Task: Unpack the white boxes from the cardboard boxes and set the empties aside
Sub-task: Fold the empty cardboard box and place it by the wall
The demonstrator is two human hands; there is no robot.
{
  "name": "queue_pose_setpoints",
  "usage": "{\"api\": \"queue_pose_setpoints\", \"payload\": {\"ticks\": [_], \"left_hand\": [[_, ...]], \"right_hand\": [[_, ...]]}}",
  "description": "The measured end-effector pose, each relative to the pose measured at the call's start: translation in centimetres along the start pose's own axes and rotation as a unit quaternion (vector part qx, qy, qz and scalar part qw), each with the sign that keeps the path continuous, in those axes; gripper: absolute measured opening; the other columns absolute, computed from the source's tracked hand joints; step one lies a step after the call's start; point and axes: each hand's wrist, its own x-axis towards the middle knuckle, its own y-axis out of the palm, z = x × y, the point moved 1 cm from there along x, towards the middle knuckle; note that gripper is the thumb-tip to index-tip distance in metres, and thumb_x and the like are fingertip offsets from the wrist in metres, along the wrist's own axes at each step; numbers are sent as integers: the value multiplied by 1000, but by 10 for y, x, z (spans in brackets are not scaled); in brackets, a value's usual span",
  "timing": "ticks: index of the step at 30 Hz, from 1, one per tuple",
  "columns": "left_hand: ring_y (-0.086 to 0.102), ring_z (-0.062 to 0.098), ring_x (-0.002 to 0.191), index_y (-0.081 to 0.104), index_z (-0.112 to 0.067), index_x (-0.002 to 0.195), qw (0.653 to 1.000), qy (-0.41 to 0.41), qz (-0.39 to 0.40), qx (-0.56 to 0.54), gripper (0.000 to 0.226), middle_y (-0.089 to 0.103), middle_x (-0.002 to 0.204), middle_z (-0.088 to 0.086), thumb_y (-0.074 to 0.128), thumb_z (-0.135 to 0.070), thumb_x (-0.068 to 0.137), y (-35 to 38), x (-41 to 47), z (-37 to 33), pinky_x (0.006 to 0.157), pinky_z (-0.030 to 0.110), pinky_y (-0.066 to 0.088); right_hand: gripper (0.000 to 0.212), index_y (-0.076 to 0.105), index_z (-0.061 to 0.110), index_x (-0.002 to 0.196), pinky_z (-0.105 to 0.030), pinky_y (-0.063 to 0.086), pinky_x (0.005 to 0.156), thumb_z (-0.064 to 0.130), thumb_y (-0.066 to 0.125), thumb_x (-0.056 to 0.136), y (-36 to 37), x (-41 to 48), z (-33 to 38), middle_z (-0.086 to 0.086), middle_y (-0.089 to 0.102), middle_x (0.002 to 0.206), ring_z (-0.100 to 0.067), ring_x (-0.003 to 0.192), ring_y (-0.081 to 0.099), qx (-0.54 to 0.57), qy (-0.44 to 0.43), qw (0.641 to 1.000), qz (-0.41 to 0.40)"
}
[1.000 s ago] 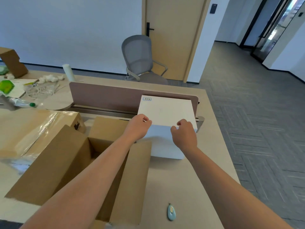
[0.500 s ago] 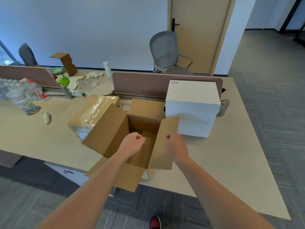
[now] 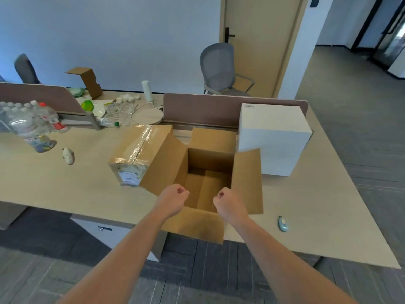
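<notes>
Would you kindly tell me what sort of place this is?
Most likely an office: a long desk with a brown divider screen along it, and a grey mesh office chair behind that.

The open cardboard box [image 3: 210, 159] has nothing over its top, so a hand can go straight down inside. Its right flap [image 3: 247, 181] sticks up and blocks that side. A taped cardboard box [image 3: 135, 150] crowds the left. The stack of white boxes [image 3: 274, 137] stands behind. The desk [image 3: 317, 205] has room on the right, by the small cutter [image 3: 282, 223].

Matt brown cardboard box [image 3: 208, 172]; glossy tape on sealed box [image 3: 135, 150]; smooth matt white boxes [image 3: 271, 137]
</notes>
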Motion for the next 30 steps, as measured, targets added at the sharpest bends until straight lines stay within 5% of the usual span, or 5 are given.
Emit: {"api": "queue_pose_setpoints", "payload": {"ticks": [10, 14, 17, 25, 30], "left_hand": [[56, 11, 100, 60, -19, 122, 991, 53, 118, 33, 28, 63, 113, -2, 51, -34, 100, -18, 26, 68, 82, 26, 43], [56, 13, 98, 62, -15, 121, 986, 51, 152, 43, 28, 62, 110, 0, 50, -31, 101, -21, 29, 73, 84, 27, 46], [56, 17, 102, 61, -14, 119, 983, 51, 173, 39, 26, 62, 114, 3, 48, -29, 101, -23, 31, 76, 89, 31, 47], [53, 9, 79, 63, -14, 100, 980, 83, 164, 72, 20, 62, 96, 2, 46, -24, 102, -26, 35, 72, 74, 26, 42], [51, 12, 68, 59, -12, 74, 971, 102, 195, 88, 32, 53, 74, 3, 45, -23, 101, -19, 27, 58, 59, 23, 40]], "right_hand": [[18, 58, 13, 96, -29, 51, 78, 30, 54, 97, 38, -45, 13, 1, 60, 93, -13, 82, 57, -65, 200, 970, -122], [31, 54, 8, 122, -32, 47, 82, 27, 49, 97, 45, -56, 14, -10, 59, 117, -25, 100, 57, -58, 280, 954, -87], [31, 60, 6, 123, -27, 41, 77, 24, 47, 101, 53, -56, 15, -9, 64, 116, -19, 90, 54, -12, 307, 949, -72], [23, 66, 0, 111, -20, 43, 56, 14, 62, 93, 50, -53, 7, -10, 62, 95, -15, 74, 58, 278, 358, 862, -226], [13, 62, 8, 85, -39, 60, 77, 17, 68, 91, 59, -54, 24, -7, 62, 80, -19, 73, 63, 485, 310, 778, -252]]}}
